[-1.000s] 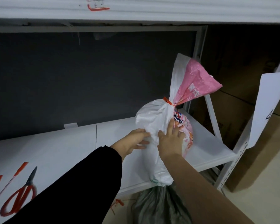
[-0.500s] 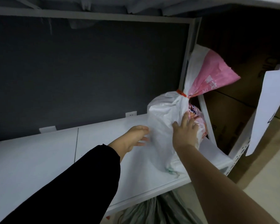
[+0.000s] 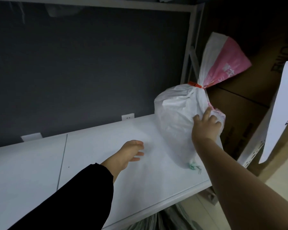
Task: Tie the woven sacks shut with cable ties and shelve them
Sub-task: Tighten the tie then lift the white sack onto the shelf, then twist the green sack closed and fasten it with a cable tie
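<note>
A white woven sack (image 3: pixel 175 113) with pink print stands upright at the right end of the white shelf (image 3: pixel 106 163). An orange cable tie (image 3: pixel 195 84) cinches its neck, and the pink top flares up to the right. My right hand (image 3: pixel 205 126) presses flat against the sack's right side, fingers spread. To the sack's left, my left hand (image 3: pixel 131 152) in a black sleeve hovers over the shelf, fingers relaxed and clear of the sack.
A dark panel backs the shelf, and a white upright post (image 3: pixel 189 47) stands behind the sack. Brown cardboard boxes (image 3: pixel 243 105) stand to the right, with a white sheet (image 3: pixel 283 105) hanging in front. More grey-green sacks (image 3: pixel 165 219) lie under the shelf.
The sack has slid deeper and rightward along the shelf under my right hand. My left hand has come off the sack and drawn back to the left. The scissors have left the view.
</note>
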